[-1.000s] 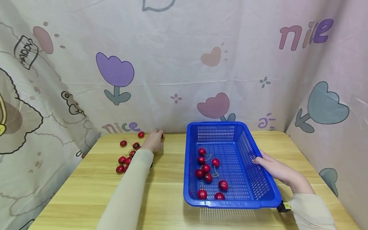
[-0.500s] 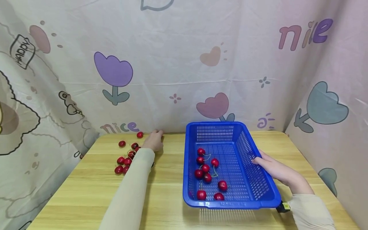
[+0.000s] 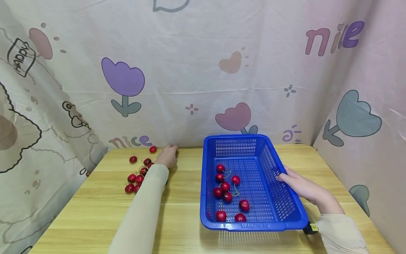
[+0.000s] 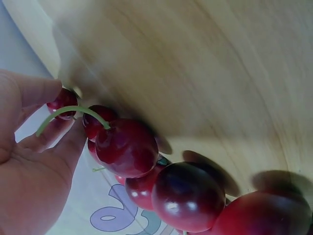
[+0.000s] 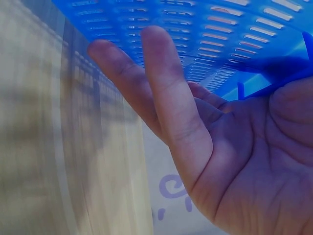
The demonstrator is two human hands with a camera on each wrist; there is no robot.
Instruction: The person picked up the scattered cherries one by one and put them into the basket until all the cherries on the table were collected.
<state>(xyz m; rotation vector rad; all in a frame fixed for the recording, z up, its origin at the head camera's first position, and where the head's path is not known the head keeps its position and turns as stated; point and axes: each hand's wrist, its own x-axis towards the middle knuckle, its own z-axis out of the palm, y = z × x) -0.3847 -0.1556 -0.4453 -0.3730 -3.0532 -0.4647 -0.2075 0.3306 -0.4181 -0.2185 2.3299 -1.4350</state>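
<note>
At the table's far edge my left hand (image 3: 168,156) pinches a cherry (image 4: 63,102) between thumb and fingertips, as the left wrist view shows. In the head view that cherry is hidden by the hand. Close by it lies a cluster of dark red cherries (image 3: 139,179), partly covered by the sleeve; one has a curved green stem. A blue plastic basket (image 3: 253,225) with slotted walls stands to the right. My right hand (image 3: 301,183) grips its right side, thumb over the rim and fingers (image 5: 164,73) against the outer wall from below. Several cherries (image 3: 227,197) lie along the basket's left side.
The wooden table (image 3: 180,218) ends against a patterned cloth curtain (image 3: 190,70) at the back, and more cloth hangs at both sides. Two cherries lie apart from the cluster, one (image 3: 133,159) to its left and another (image 3: 153,149) near the back edge.
The head view has shifted slightly, so everything sits a little further left. A cherry glimpsed beyond the left hand earlier is now hidden behind it. The right hand keeps its hold on the basket.
</note>
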